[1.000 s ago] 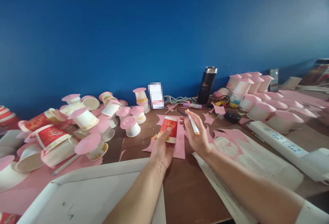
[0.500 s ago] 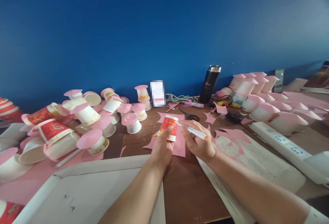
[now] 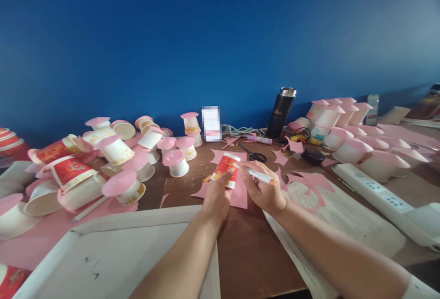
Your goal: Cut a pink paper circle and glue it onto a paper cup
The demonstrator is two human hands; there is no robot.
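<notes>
My left hand (image 3: 218, 200) is wrapped round a red and white paper cup (image 3: 225, 167) with gold print, held tilted over the table. In my right hand (image 3: 266, 193) is a white pen-like stick (image 3: 260, 175) with an orange end, gripped between thumb and fingers. Its front end is hidden by my fingertips, which are close to the cup's right side; whether they touch it I cannot tell. Beneath the cup lies cut pink paper (image 3: 242, 198). Black scissors (image 3: 256, 156) rest just beyond my right hand.
Paper cups with pink paper discs (image 3: 118, 188) crowd the left side. More cups with pink tops (image 3: 354, 150) stand at the right. A black flask (image 3: 281, 113) is near the blue wall. A white power strip (image 3: 381, 193) and a white box lid (image 3: 137, 248) lie nearer me.
My right hand and the pen-like stick have shifted slightly left and down beside the cup. My left hand still holds the cup in nearly the same place.
</notes>
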